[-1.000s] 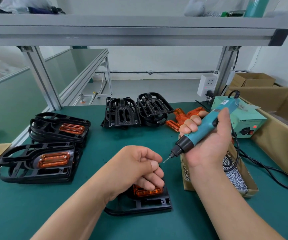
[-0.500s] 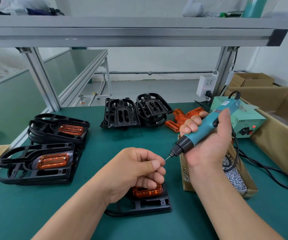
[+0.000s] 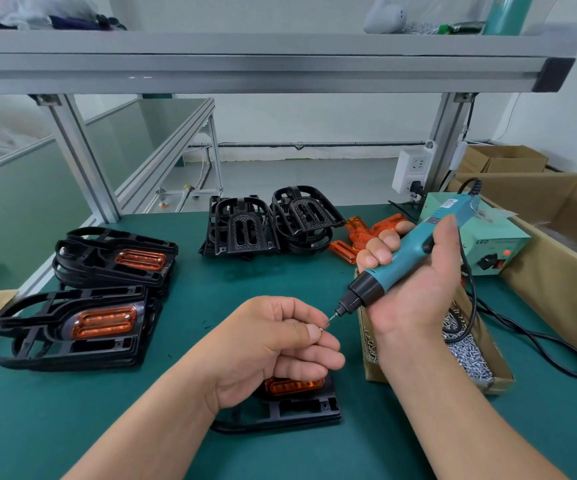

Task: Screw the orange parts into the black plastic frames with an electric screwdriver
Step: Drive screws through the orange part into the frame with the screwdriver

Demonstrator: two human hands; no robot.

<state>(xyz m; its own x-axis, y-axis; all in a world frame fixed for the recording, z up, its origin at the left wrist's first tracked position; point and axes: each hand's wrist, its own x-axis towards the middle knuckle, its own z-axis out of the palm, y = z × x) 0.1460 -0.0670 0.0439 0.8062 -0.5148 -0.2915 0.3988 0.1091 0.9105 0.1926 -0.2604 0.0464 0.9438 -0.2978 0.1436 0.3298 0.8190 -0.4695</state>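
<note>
A: Counts, quick?
B: One screwdriver (image 3: pixel 401 258), right hand (image 3: pixel 415 289) wrapped round its barrel. Left hand (image 3: pixel 280 344) curled, thumb and forefinger pinching one tiny screw (image 3: pixel 321 329) at the bit tip.
A: Frames?
B: One frame (image 3: pixel 300 410) under the left hand with one orange part (image 3: pixel 294 385) seated in it, both half hidden. Two filled stacks (image 3: pixel 72 327) at the left and two bare piles (image 3: pixel 242 230) at the back. Can't tell how many frames are in each.
A: Loose orange pieces (image 3: pixel 359 233)?
B: Partly behind the right hand, can't count.
</note>
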